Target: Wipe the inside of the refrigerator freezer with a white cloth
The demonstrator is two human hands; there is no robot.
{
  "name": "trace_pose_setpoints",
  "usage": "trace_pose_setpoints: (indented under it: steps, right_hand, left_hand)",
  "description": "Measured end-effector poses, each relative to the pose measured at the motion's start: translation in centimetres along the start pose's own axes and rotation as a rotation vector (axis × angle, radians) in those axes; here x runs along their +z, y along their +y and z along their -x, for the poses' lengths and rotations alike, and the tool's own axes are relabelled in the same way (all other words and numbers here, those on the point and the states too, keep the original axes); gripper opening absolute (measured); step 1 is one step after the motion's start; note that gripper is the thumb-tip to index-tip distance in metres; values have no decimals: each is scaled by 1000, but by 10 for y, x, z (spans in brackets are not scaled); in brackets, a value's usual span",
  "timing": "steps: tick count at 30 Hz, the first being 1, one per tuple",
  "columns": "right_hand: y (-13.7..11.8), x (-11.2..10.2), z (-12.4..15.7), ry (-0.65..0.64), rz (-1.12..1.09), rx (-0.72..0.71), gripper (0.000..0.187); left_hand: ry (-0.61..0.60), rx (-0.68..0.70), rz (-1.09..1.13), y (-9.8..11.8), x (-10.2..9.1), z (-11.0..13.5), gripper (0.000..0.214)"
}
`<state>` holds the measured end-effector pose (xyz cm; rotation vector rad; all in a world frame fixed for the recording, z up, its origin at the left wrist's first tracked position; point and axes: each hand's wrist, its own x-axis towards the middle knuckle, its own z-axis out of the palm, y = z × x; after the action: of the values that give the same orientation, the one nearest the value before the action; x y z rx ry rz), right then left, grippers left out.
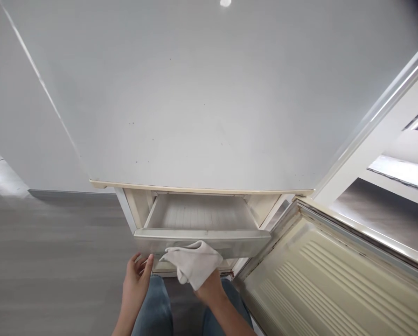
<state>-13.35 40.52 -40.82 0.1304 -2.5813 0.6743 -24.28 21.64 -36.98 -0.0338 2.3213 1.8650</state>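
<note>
A white cloth (195, 263) is bunched over the fingers of my right hand (211, 285), which grips it in front of the drawer. The cloth overlaps the front panel of a pale, translucent drawer (237, 238) that is pulled partly out of the refrigerator's lower compartment. My right fingertips are hidden beneath the cloth. By the drawer's lower left corner, my left hand (138, 275) is raised with its fingers loosely curled and apart, holding nothing. Whether its fingertips touch the drawer I cannot tell.
The refrigerator's upper door (202, 93) is a broad, light grey surface above. To the right, the lower door (321, 280) stands swung open, its ribbed cream inner side and stained gasket showing. Grey wood-look floor (55, 261) extends left. My knees in jeans (155, 308) are below.
</note>
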Motion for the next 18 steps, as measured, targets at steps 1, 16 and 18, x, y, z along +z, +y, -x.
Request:
trace_pose_setpoints:
  steps: [1, 16, 18]
  right_hand:
    - [2, -5, -3, 11, 35, -11, 52]
    - [39, -27, -69, 97, 438, 14, 53]
    - [39, -27, -76, 96, 445, 17, 51]
  left_hand:
    - [-5, 20, 18, 0, 4, -3, 76]
    - [-284, 191, -845, -153, 1, 36, 55]
    - [-334, 283, -1084, -161, -1, 49, 54]
